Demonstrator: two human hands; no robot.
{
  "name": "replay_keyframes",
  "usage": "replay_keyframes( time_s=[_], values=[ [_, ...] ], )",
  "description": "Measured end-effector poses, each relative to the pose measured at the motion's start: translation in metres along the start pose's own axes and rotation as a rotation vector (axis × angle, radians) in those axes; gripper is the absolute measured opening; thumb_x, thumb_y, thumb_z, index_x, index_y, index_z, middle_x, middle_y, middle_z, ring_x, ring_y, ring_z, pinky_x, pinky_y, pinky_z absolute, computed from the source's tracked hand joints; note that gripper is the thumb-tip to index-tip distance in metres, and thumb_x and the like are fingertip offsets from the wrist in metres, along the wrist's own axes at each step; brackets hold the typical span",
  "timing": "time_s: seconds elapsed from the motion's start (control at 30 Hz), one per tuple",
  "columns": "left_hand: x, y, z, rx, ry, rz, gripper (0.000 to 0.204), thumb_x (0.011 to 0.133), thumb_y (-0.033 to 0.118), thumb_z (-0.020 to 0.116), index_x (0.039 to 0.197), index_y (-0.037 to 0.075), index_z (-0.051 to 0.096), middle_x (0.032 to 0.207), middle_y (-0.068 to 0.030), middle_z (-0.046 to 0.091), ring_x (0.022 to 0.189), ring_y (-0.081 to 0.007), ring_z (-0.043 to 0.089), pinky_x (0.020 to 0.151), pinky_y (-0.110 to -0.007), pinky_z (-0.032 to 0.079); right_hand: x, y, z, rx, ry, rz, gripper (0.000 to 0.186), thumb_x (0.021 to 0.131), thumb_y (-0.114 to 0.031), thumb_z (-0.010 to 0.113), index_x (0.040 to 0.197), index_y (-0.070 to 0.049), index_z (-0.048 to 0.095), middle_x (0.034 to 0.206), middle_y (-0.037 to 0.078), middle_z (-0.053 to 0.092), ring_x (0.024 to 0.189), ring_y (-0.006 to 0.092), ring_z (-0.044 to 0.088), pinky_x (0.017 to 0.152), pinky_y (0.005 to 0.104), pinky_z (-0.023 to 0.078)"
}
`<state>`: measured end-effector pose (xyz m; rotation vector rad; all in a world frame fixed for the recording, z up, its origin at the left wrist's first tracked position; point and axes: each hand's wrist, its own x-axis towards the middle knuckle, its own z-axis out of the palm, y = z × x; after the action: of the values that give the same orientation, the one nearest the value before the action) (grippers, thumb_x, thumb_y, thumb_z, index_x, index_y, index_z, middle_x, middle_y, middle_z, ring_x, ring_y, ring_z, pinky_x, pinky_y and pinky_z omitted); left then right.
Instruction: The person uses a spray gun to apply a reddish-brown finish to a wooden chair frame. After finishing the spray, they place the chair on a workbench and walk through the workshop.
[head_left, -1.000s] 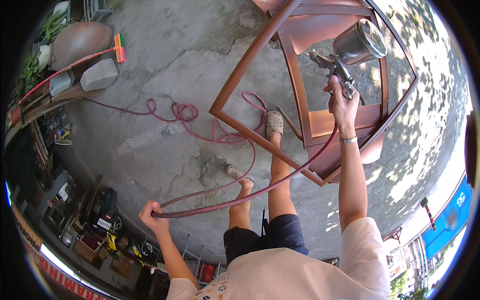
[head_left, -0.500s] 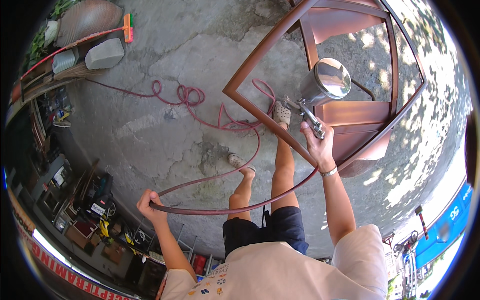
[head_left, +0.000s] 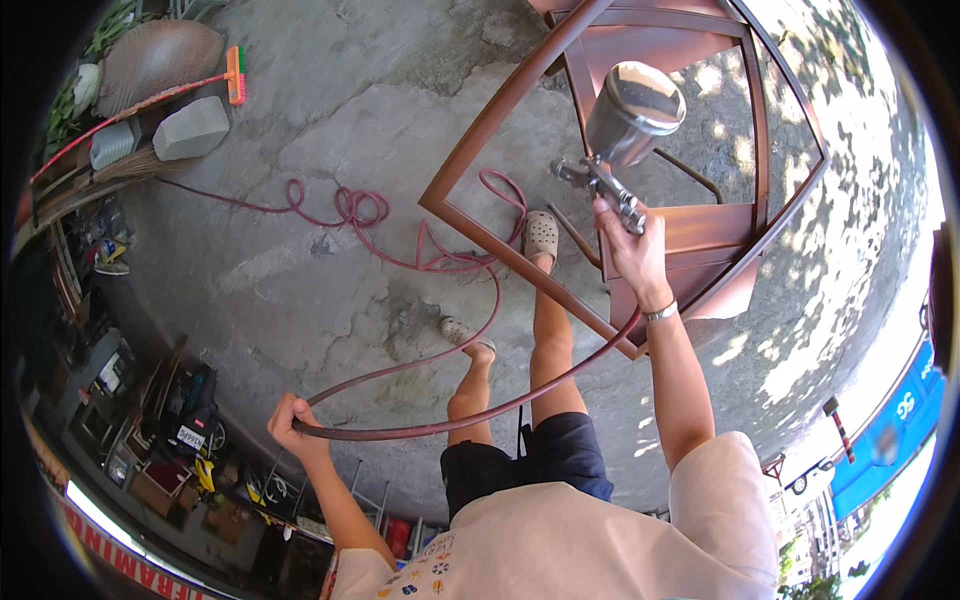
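Observation:
My right hand (head_left: 637, 255) is closed round the handle of a silver spray gun (head_left: 612, 192), which has a round metal cup (head_left: 632, 125) on top. The gun is above a brown metal frame (head_left: 510, 258) with brown panels (head_left: 715, 232), and it points to the left. From below the gun a dark red hose (head_left: 480, 425) hangs in a wide curve to my left hand (head_left: 295, 425), out at my left side. The left fingers are wrapped round a loop of that hose. Any spray from the nozzle is too faint to make out.
More red hose (head_left: 362, 208) lies in loose coils on the cracked concrete floor (head_left: 290, 300). An orange-headed broom (head_left: 236, 75) and a concrete block (head_left: 192, 130) are at the far left. A motorcycle (head_left: 195, 415) stands at the left, and a blue vehicle or panel (head_left: 890, 430) at the right.
My right hand has carried the spray gun further away over the frame. The frame and floor items have shifted left in view. My left hand keeps its hold on the hose.

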<state>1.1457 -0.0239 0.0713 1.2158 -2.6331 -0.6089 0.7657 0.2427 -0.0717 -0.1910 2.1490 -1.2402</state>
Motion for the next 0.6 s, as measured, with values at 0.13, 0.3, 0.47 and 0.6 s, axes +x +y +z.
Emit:
replay_keyframes(
  time_s=[0.13, 0.3, 0.47, 0.6],
  values=[
    [0.012, 0.015, 0.012, 0.011, -0.022, 0.007, 0.055, 0.097, 0.039, 0.051, 0.063, 0.002, 0.031, 0.056, -0.0054, 0.026, 0.05, -0.0138, 0.027, 0.046, -0.032, 0.019, 0.083, 0.014, -0.048, 0.017, 0.26, -0.082, 0.031, 0.092, -0.03, 0.064, 0.083, 0.0, 0.067, 0.058, -0.001, 0.056, 0.049, 0.0031, 0.042, 0.045, 0.0223, 0.031],
    [0.018, 0.04, 0.035, 0.005, -0.052, -0.009, 0.056, 0.096, 0.04, 0.055, 0.061, 0.003, 0.032, 0.055, -0.0045, 0.026, 0.05, -0.014, 0.026, 0.046, -0.032, 0.02, 0.16, -0.009, -0.106, -0.037, 0.417, -0.044, 0.039, 0.091, -0.038, 0.063, 0.075, -0.003, 0.065, 0.054, -0.001, 0.054, 0.039, 0.0055, 0.04, 0.038, 0.0246, 0.027],
    [0.022, 0.069, 0.059, -0.049, -0.067, -0.044, 0.063, 0.092, 0.043, 0.061, 0.06, 0.004, 0.024, 0.055, -0.0061, 0.02, 0.048, -0.0171, 0.021, 0.046, -0.034, 0.014, 0.223, -0.026, -0.153, -0.084, 0.528, -0.17, 0.045, 0.089, -0.043, 0.064, 0.068, -0.003, 0.062, 0.057, 0.004, 0.059, 0.04, 0.0081, 0.045, 0.038, 0.0259, 0.033],
    [0.023, 0.083, 0.071, -0.065, -0.119, -0.044, 0.06, 0.093, 0.04, 0.06, 0.06, 0.004, 0.026, 0.055, -0.006, 0.022, 0.049, -0.0147, 0.022, 0.046, -0.034, 0.016, 0.262, -0.044, -0.186, -0.129, 0.644, -0.208, 0.05, 0.087, -0.049, 0.064, 0.069, -0.003, 0.067, 0.05, 0.004, 0.056, 0.04, 0.0096, 0.048, 0.04, 0.0253, 0.036]
  ],
)
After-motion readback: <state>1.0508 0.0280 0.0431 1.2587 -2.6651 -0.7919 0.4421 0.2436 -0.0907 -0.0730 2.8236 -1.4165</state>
